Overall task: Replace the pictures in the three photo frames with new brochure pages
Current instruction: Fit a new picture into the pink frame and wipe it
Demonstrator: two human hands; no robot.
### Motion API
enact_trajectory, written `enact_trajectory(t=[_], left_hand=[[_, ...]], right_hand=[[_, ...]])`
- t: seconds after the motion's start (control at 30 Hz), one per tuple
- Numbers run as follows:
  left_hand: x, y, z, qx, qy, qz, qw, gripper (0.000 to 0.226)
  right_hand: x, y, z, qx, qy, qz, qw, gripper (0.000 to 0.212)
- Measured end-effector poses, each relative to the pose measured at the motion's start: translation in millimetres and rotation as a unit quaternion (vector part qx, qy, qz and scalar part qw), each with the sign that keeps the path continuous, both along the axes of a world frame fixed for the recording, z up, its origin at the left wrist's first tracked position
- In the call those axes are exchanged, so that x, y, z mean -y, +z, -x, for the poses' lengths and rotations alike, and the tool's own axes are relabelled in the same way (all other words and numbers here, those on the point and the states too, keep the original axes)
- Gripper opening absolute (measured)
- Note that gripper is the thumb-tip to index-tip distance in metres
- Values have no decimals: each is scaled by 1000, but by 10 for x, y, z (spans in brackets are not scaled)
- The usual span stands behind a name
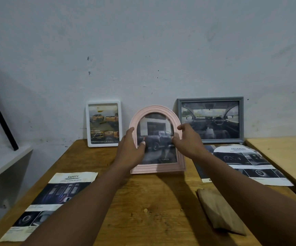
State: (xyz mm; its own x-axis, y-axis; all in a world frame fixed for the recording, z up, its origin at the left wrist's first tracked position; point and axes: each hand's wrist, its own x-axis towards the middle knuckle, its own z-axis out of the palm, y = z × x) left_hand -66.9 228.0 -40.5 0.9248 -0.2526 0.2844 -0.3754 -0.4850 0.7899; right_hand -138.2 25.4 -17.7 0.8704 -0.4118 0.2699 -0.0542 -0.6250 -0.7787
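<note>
On the wooden table (152, 210), a brochure page headed "SAFETY" (55, 197) lies near left and one headed "ADVANCED" (250, 166) lies right. Beyond them the left hand (129, 150) and right hand (188, 141) grip the sides of the upright pink arched frame (158, 167), thumbs on its "TOYOTA" pickup picture. Behind it, the white frame (103, 101) and grey frame (241, 119) lean against the wall.

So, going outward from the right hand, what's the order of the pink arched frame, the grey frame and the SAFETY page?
1. Pink arched frame: centre, gripped at its edge by the right hand.
2. Grey frame: standing just behind the hand, right rear.
3. SAFETY page: lying flat, front left.
</note>
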Motion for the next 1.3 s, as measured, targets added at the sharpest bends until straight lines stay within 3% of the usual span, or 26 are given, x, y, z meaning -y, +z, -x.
enact_trajectory(t=[0.2, 0.77, 1.3], left_hand=[[33, 24, -15, 55, 7, 12, 998, 74], [271, -131, -824, 45, 22, 34, 998, 82], [476, -337, -1339, 59, 13, -79, 995, 89]], right_hand=[[-38, -72, -47, 75, 12, -20, 997, 49], [114, -134, -888, 83, 13, -23, 996, 51], [204, -305, -1330, 44, 19, 19, 999, 68]])
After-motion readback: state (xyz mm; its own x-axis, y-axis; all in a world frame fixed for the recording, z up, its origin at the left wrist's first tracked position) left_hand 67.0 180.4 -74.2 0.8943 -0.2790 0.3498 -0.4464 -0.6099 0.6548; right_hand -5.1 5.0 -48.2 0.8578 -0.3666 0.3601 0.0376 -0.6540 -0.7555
